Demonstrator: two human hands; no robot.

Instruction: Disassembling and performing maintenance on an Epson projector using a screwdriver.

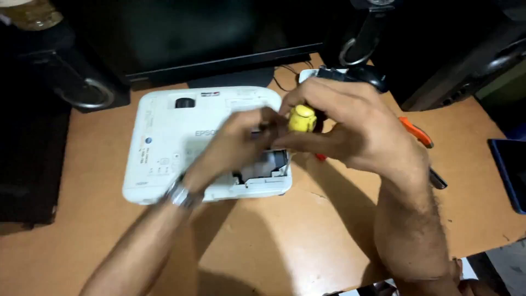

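A white projector [164, 137] lies flat on the brown desk [285, 235], with an open compartment [266, 166] at its near right corner. My right hand [350, 126] is closed around a screwdriver with a yellow handle [302, 118], held above that corner. My left hand [233, 142] reaches over the projector, its fingertips pinched at the screwdriver's shaft near the handle; it is blurred. A metal watch [181, 195] sits on my left wrist. The screwdriver's tip is hidden behind my hands.
Orange-handled pliers [416, 132] lie on the desk right of my hands. A monitor base [230, 77] and black speakers [71, 71] stand behind the projector. A dark blue object [512, 170] sits at the right edge.
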